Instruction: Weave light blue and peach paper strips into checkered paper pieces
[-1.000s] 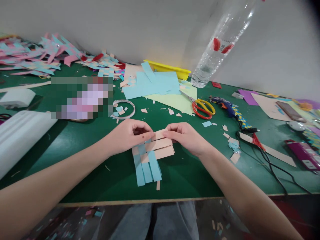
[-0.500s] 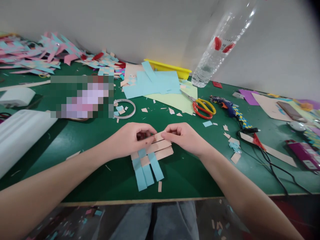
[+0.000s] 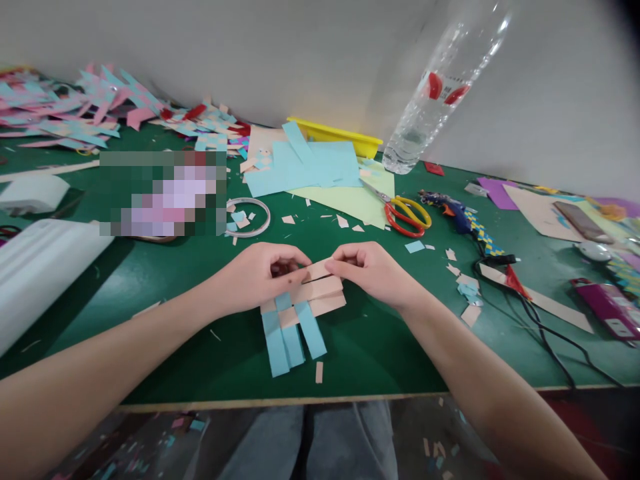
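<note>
At the centre of the frame, a woven paper piece (image 3: 295,310) of peach and blue strips lies under both hands. The left hand (image 3: 263,277) pinches its upper edge, and the right hand (image 3: 363,270) pinches the end of its top peach strip. Just beyond the hands, loose scraps (image 3: 342,221) lie between a tape ring (image 3: 269,217) and red-and-yellow scissors (image 3: 408,217). Blue sheets (image 3: 325,167) overlap a yellow tray (image 3: 345,138) at upper centre, left of a tilted bottle (image 3: 420,113). Black cables (image 3: 543,327) cross the table's right side.
</note>
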The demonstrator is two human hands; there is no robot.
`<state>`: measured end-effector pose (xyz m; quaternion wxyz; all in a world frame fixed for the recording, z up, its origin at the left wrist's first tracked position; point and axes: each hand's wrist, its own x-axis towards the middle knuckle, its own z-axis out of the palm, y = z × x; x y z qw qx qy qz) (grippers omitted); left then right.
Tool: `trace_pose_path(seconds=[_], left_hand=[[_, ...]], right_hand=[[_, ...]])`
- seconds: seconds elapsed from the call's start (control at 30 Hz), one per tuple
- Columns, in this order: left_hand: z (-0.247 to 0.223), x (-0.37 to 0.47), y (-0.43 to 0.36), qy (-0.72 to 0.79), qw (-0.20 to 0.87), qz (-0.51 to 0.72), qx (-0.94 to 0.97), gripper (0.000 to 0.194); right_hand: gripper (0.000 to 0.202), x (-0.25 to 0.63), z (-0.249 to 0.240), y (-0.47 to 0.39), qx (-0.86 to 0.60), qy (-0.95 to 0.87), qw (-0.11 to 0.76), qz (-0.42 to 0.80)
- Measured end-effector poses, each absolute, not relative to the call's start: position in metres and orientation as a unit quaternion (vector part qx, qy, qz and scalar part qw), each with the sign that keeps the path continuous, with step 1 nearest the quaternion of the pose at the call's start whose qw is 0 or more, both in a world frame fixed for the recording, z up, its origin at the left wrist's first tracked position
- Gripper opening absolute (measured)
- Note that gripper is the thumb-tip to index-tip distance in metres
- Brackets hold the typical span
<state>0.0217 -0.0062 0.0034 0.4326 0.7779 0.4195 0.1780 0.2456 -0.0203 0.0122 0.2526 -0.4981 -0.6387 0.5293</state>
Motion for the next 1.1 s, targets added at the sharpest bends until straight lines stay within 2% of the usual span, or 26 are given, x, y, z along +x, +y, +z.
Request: trace_pose_path(seconds=[0.33, 0.5, 0.63, 0.8, 1.1], left_hand=[[0.002, 0.022, -0.005, 0.418, 0.432, 0.188, 0.777, 0.030], [0.002, 0.019, -0.004, 0.425, 0.416, 0.203, 0.778, 0.030], [0.002, 0.018, -0.003, 0.432, 0.408, 0.216, 0.775, 0.030], [0.002, 0.018, -0.002, 0.448, 0.412, 0.228, 0.760, 0.031], [0.003, 0.014, 0.005, 0.502, 0.517, 0.291, 0.629, 0.036]], right_hand=[[0.022, 0.246, 0.012, -0.020, -0.497, -0.642, 0.257, 0.524], [0.024, 0.246, 0.016, -0.018, -0.495, -0.575, 0.272, 0.592], [0.036, 0.247, 0.018, -0.019, -0.494, -0.556, 0.219, 0.632], [0.033, 0.250, 0.016, -0.020, -0.481, -0.590, 0.172, 0.625], [0.024, 0.251, 0.013, -0.015, -0.485, -0.605, 0.267, 0.572]])
